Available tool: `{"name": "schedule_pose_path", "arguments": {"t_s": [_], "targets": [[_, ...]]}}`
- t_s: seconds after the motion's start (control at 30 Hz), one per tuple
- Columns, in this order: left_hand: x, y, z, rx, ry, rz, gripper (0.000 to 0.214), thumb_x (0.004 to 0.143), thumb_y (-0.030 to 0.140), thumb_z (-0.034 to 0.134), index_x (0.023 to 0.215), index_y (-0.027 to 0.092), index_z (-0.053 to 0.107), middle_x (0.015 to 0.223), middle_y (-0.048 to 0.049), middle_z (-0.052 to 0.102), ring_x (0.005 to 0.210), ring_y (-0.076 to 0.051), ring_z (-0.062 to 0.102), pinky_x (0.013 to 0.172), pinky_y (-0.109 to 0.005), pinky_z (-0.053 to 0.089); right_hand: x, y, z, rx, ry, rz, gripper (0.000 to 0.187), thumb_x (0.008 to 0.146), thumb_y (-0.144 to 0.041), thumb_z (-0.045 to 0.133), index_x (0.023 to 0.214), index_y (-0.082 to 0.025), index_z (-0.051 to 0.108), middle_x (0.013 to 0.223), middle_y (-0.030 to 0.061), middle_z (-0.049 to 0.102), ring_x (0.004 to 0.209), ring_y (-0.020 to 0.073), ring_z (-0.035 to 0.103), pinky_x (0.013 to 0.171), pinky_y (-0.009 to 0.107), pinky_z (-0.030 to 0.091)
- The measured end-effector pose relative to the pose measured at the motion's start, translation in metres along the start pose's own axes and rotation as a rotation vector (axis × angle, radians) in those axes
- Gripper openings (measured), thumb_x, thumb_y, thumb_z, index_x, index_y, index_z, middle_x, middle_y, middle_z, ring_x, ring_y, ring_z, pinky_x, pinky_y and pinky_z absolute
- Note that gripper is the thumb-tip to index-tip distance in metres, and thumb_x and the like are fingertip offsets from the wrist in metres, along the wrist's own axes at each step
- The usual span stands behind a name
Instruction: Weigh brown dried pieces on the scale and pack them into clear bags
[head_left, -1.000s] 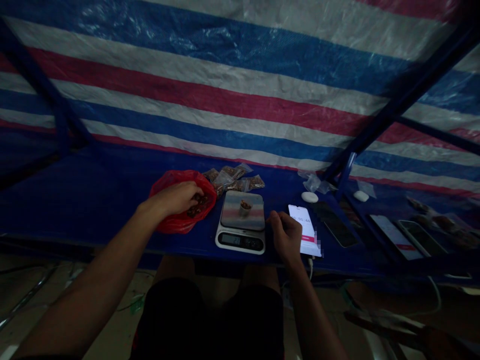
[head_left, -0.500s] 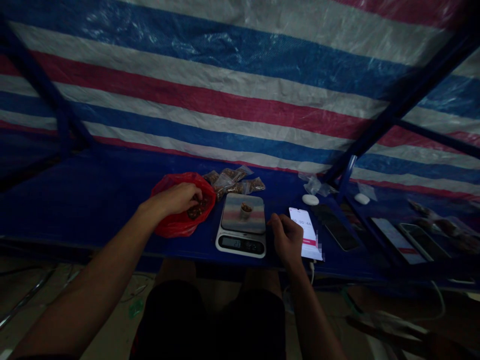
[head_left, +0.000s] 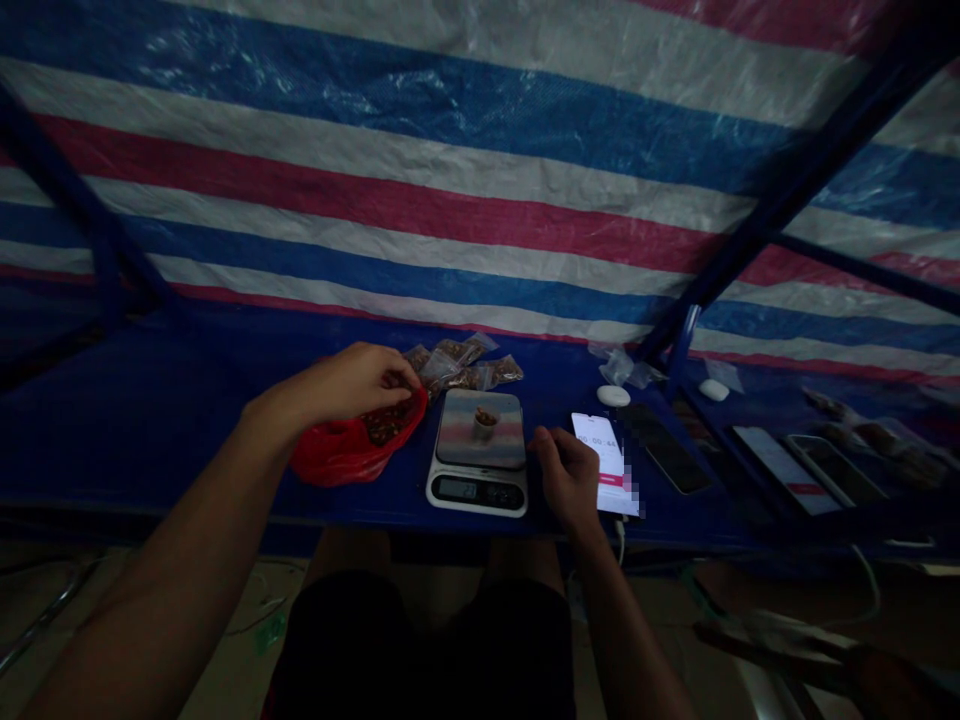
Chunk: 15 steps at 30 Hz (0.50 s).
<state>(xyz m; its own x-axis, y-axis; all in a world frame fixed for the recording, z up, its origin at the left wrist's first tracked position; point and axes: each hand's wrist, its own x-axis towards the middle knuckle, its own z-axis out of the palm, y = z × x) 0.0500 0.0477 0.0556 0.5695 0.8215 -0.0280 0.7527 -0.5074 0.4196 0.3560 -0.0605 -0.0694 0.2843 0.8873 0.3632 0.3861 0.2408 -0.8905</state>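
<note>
My left hand [head_left: 352,382] hovers over the open red plastic bag [head_left: 337,455] of brown bits, fingers pinched together; what they hold is too small and dark to name. A digital kitchen scale [head_left: 478,455] stands right of the bag, with a small cup [head_left: 485,421] of brown bits on its platform. My right hand [head_left: 564,478] rests curled on the blue table [head_left: 187,420] between the scale and a lit phone [head_left: 611,455]; nothing shows in it.
Several small clear packets of brown bits [head_left: 465,365] lie behind the scale. A white round case [head_left: 614,396], empty clear bags [head_left: 626,368] and more phones [head_left: 795,470] lie to the right. A striped tarp [head_left: 480,170] hangs behind.
My left hand has lifted out of the red bag and shifted slightly toward the scale. The right hand has stayed beside the phone.
</note>
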Motion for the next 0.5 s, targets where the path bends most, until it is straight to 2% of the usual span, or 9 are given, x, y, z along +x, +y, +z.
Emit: {"name": "schedule_pose_path", "arguments": {"t_s": [0.13,0.23,0.33,0.5], "targets": [[0.018,0.052,-0.004,-0.018,-0.012,0.163,0.029,0.094,0.017,0.063,0.111,0.021,0.086,0.111,-0.0044,0.085,0.100,-0.020,0.078,0.091,-0.028,0.056,0.000,0.003,0.000,0.003,-0.001,0.008,0.053,0.099,-0.058,0.063,0.064,-0.019,0.067,0.055,-0.0022,0.052,0.055,0.0127,0.043,0.054,0.027,0.031],[0.037,0.079,0.006,0.006,-0.058,0.270,0.027,0.093,0.011,0.064,0.105,0.021,0.086,0.109,-0.0051,0.085,0.099,-0.020,0.078,0.089,-0.029,0.055,0.000,0.004,0.000,-0.010,0.005,0.000,0.054,0.100,-0.059,0.062,0.065,-0.019,0.067,0.055,-0.0023,0.051,0.056,0.0130,0.043,0.054,0.028,0.031],[0.051,0.086,0.022,0.062,-0.095,0.312,0.022,0.091,0.010,0.068,0.099,0.021,0.086,0.105,-0.0055,0.085,0.098,-0.021,0.077,0.089,-0.031,0.055,0.000,0.003,0.000,-0.016,0.004,-0.011,0.056,0.101,-0.060,0.060,0.064,-0.019,0.066,0.056,-0.0020,0.052,0.057,0.0132,0.044,0.054,0.028,0.031],[0.058,0.080,0.040,0.044,-0.109,0.349,0.026,0.093,0.009,0.065,0.100,0.022,0.086,0.106,-0.0054,0.085,0.097,-0.020,0.077,0.090,-0.031,0.054,0.000,0.001,0.000,0.009,-0.006,-0.002,0.054,0.101,-0.059,0.060,0.065,-0.019,0.067,0.056,-0.0022,0.052,0.057,0.0132,0.044,0.054,0.028,0.032]]}}
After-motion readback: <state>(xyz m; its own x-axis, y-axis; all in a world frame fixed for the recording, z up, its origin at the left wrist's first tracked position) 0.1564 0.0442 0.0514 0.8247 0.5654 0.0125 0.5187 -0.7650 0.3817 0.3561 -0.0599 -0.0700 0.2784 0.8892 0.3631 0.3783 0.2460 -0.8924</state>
